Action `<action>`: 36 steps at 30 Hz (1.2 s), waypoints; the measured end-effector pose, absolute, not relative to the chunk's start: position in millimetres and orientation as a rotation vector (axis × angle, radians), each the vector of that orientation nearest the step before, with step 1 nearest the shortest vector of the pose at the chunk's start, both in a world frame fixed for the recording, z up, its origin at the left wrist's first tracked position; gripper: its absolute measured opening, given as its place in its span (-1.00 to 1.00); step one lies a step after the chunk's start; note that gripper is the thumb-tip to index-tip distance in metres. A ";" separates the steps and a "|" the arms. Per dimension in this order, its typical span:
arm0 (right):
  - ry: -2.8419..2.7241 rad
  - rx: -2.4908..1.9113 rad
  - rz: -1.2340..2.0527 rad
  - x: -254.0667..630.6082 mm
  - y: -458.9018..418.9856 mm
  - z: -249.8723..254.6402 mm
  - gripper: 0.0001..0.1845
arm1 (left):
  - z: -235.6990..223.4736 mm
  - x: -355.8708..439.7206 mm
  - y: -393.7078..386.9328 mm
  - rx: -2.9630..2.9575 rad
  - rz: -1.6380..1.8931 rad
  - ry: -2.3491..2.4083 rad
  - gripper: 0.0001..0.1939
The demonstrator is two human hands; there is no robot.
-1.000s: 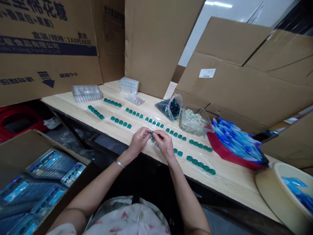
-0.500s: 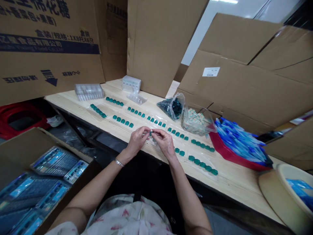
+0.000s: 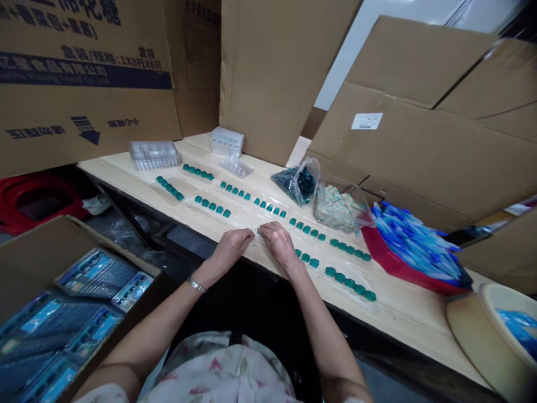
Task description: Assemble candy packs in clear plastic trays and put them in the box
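My left hand (image 3: 235, 244) rests low at the front of the table, its fingers pinched together; what they hold, if anything, is hidden. Close beside it, my right hand (image 3: 277, 243) has its fingers bent down over the tabletop, with a trace of a small green piece at their tips, mostly covered. Right of my right hand, a short row of green pieces (image 3: 306, 257) shows partly from under the wrist. Just beyond my hands lies another row of green blocks (image 3: 269, 207) on clear plastic. More such rows, including a left one (image 3: 212, 206), run along the table.
Behind the rows are a bag of dark green pieces (image 3: 297, 184) and a clear tub of small pale pieces (image 3: 335, 219). To the right stand a red tray of blue items (image 3: 394, 272) and a cream bucket (image 3: 470, 324). An open carton (image 3: 138, 263) sits at lower left.
My hands have moved slightly apart and down toward the table. The small green piece held between both hands before is now mostly hidden under my right fingertips.
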State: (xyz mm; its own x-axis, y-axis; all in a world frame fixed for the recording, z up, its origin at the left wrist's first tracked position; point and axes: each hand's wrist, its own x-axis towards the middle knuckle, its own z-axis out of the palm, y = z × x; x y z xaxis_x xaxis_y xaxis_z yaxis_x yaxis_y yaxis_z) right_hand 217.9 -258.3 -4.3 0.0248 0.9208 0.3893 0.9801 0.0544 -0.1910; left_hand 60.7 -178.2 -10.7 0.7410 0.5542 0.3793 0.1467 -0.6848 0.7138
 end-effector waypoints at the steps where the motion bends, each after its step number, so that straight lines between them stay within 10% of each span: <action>1: -1.922 -1.930 -0.200 217.8 -258.0 -5.3 -0.73 | -10.0 61.8 -177.5 2.120 0.791 0.553 -0.90; 12: -1.578 -1.623 -0.138 188.7 -267.6 16.7 -0.81 | 9.9 85.8 -164.8 0.402 0.672 0.330 -0.66; 36: -0.891 -1.452 0.331 194.7 -269.4 24.3 -0.79 | 4.5 93.7 -188.5 1.168 0.886 0.411 -0.72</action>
State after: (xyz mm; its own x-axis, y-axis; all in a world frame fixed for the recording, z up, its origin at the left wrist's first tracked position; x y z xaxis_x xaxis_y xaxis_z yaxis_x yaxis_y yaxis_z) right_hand 194.7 -269.4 24.3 0.6511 0.6881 0.3203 0.3116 0.1424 -0.9395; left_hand 93.7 -188.5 4.5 0.6083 0.7784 0.1550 -0.3838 0.1175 0.9159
